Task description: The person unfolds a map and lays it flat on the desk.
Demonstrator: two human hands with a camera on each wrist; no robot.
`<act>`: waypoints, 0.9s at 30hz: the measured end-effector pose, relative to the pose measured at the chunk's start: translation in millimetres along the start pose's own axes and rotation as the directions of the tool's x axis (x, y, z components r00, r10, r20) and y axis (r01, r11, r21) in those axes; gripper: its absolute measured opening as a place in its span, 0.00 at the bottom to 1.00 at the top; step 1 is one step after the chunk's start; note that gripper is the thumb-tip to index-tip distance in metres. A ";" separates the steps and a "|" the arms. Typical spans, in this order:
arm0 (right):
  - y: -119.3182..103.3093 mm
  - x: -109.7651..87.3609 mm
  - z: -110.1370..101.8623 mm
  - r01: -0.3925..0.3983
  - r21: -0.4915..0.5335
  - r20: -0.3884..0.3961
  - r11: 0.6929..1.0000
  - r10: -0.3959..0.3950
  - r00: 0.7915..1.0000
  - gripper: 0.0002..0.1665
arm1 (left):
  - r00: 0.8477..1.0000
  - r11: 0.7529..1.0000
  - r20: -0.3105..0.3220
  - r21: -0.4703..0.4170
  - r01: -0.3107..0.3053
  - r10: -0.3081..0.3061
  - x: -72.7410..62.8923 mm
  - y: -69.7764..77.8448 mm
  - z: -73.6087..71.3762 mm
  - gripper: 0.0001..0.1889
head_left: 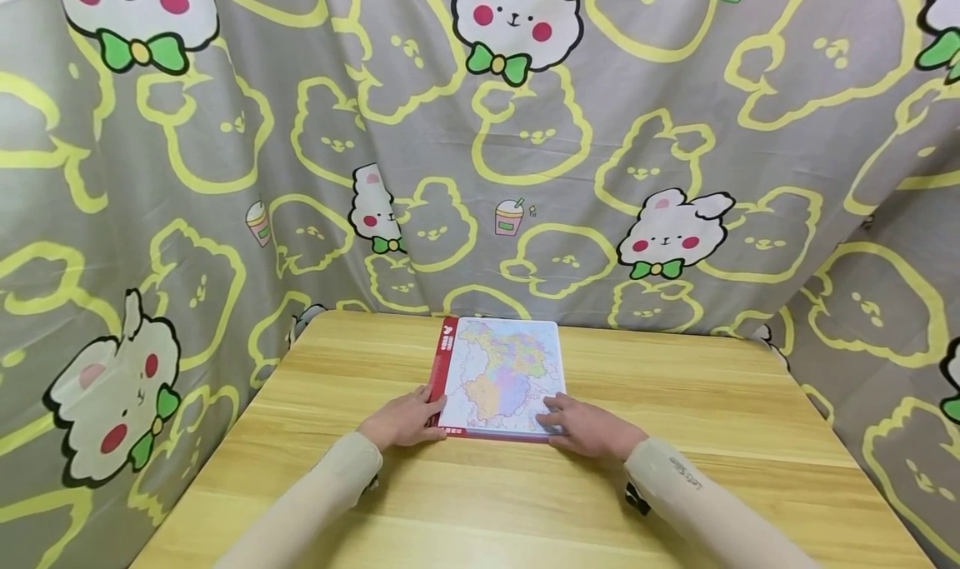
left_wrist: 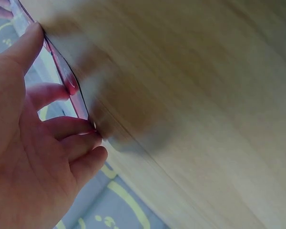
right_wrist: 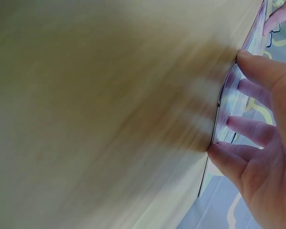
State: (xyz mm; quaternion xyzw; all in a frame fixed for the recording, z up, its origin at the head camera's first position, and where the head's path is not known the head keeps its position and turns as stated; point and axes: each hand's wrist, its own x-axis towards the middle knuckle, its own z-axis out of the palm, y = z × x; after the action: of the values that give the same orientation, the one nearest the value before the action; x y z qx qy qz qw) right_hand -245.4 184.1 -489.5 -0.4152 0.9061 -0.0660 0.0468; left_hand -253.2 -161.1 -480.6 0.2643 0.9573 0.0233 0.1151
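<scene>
The left hand (head_left: pixel 405 419) and right hand (head_left: pixel 592 426) touch the map board (head_left: pixel 506 377) at its near corners, fingers spread and slightly bent, neither clenched round it. The thin, square-cornered board lies flat on the wood-grain tabletop (head_left: pixel 697 394); it looks light and stiff, its smooth printed face probably slippery, so opposite side edges seem the best hold. Beyond the board hangs a softly creased, cartoon-print curtain (head_left: pixel 442 144).

Red-edged map (head_left: pixel 501 377) on a wood-grain table (head_left: pixel 675 377)
</scene>
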 end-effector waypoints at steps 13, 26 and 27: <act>-1.1 4.1 0.8 -0.019 0.007 0.009 1.000 0.019 1.000 0.25 | 1.000 0.999 0.010 -0.038 0.003 -0.002 -0.9 -7.0 1.6 0.37; -6.7 7.2 -4.9 -0.009 -0.051 -0.008 0.999 0.009 1.000 0.23 | 0.998 0.998 -0.036 -0.036 -0.057 0.056 -3.8 -13.2 3.3 0.34; -8.2 8.8 -5.9 -0.004 -0.060 -0.013 0.998 0.003 1.000 0.22 | 0.997 0.997 -0.041 -0.038 -0.063 0.061 -4.2 -13.0 2.6 0.34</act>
State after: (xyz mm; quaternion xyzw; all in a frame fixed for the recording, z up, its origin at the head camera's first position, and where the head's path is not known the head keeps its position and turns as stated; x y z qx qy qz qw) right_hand -245.8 172.6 -482.7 -0.4143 0.9087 -0.0412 0.0287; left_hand -255.6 -174.5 -483.6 0.2909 0.9501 0.0512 0.1005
